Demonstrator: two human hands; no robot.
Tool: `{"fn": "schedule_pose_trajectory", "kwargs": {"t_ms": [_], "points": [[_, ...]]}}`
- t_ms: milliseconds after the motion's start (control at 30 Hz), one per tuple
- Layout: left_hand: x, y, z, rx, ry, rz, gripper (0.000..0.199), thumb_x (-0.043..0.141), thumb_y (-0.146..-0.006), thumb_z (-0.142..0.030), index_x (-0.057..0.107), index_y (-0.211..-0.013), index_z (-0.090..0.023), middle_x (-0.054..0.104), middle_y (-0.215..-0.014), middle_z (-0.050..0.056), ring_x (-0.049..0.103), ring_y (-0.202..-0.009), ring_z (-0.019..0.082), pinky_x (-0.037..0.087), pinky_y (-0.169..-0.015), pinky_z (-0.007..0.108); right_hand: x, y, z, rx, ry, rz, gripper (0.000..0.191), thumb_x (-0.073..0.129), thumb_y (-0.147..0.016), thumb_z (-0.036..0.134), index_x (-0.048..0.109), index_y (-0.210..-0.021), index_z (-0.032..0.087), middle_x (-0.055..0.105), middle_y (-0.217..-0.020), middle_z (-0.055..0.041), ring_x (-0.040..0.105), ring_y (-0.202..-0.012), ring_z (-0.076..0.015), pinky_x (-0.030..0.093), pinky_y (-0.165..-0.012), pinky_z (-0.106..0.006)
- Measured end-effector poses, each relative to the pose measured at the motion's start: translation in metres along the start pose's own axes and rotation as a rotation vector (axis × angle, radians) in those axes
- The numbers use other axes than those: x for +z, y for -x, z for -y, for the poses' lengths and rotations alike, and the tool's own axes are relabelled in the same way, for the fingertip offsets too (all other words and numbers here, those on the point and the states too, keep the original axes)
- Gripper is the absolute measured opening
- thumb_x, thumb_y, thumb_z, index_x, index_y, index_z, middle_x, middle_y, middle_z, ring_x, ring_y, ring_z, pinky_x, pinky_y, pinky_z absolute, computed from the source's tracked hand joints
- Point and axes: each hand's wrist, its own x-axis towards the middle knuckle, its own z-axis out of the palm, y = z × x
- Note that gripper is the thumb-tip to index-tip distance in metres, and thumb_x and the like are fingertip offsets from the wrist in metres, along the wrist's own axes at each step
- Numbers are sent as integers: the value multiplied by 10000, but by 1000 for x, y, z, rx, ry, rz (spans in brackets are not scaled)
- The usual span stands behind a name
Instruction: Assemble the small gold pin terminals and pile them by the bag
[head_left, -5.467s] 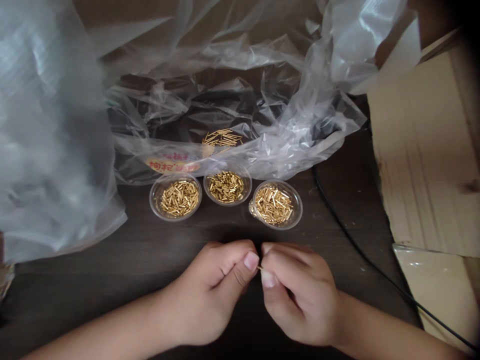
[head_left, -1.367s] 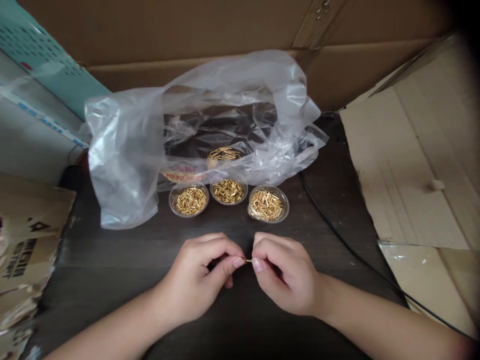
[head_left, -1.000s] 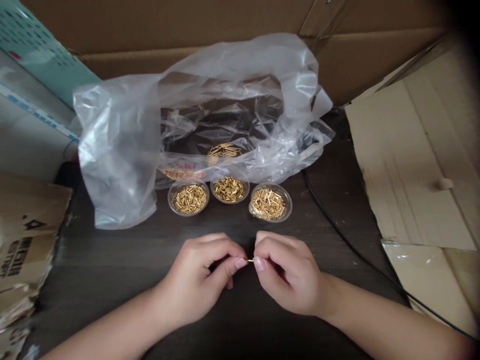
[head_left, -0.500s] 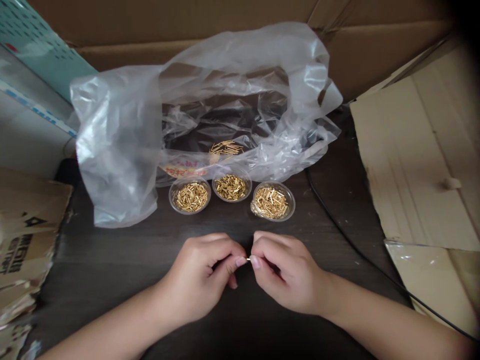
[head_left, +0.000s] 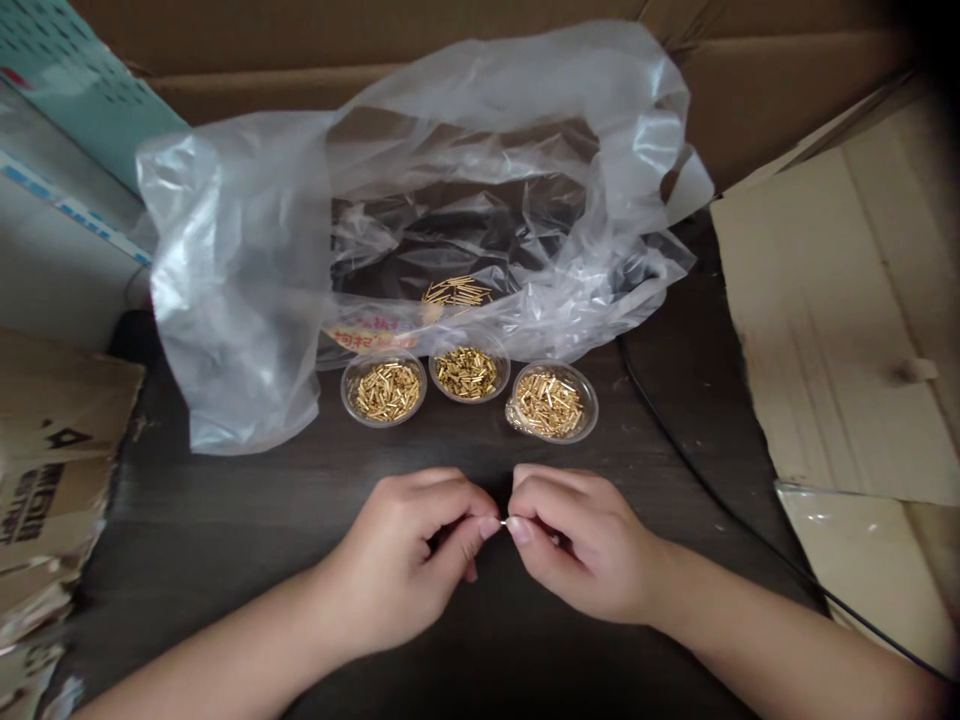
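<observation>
My left hand [head_left: 397, 560] and my right hand [head_left: 577, 545] meet over the dark wooden table [head_left: 225, 530]. Between their fingertips is a tiny gold pin [head_left: 503, 522], mostly hidden by the fingers. Both hands pinch it. Just beyond my hands stand several clear plastic cups of short gold pins, the nearest being the right cup [head_left: 551, 402]. The others are the left cup [head_left: 384, 392] and the middle cup [head_left: 466, 372]. A loose heap of gold pins [head_left: 456, 292] lies on a crumpled clear plastic bag [head_left: 240, 280] behind them.
A black cable [head_left: 697, 450] curves across the table at right, below a torn cardboard flap [head_left: 832, 330]. Crushed printed cardboard [head_left: 52, 480] lies at the left edge. A brown cardboard wall [head_left: 247, 95] rises behind the bag.
The view has drifted slightly, so the cups and bag sit a little further right and the bag higher. My fingertips stay together on the pin, and my hands have barely moved.
</observation>
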Motion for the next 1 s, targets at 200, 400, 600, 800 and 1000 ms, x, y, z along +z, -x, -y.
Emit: {"fn": "schedule_pose_trajectory", "kwargs": {"t_ms": [200,400,600,800,1000], "points": [[-1,1,-2,30,18,-3,172,582,-973,-130,687,-840,-155,653,-701,-4,620,-625,105,476,-622,213,0,4,0,-15,-12,9,240,445,-1038,185,533,-815,189,476,-670,26,444,-571,-104,354,-526,-249],[0,2,-2,33,25,-7,173,582,-986,-142,689,-850,-155,658,-682,-6,628,-621,105,484,-628,211,0,5,1,-38,46,12,269,439,-1032,161,516,-775,183,452,-656,26,422,-559,-107,350,-534,-264],[3,1,0,-33,71,-21,204,580,-1001,-146,686,-826,-151,668,-671,-10,648,-612,95,483,-634,198,4,5,4,-47,164,-10,285,426,-1013,116,463,-742,195,428,-664,21,405,-573,-118,335,-543,-279],[4,0,2,-27,73,-18,234,587,-1000,-142,693,-792,-147,659,-641,-11,636,-609,95,465,-625,194,9,6,7,-22,195,-10,292,420,-1012,99,430,-737,198,419,-669,27,397,-586,-113,321,-562,-277],[4,0,3,-4,64,-23,251,576,-1004,-136,695,-783,-140,647,-646,-5,629,-612,96,459,-618,192,11,6,7,10,123,22,297,415,-1015,94,391,-739,202,397,-678,35,376,-592,-107,292,-562,-274]]}}
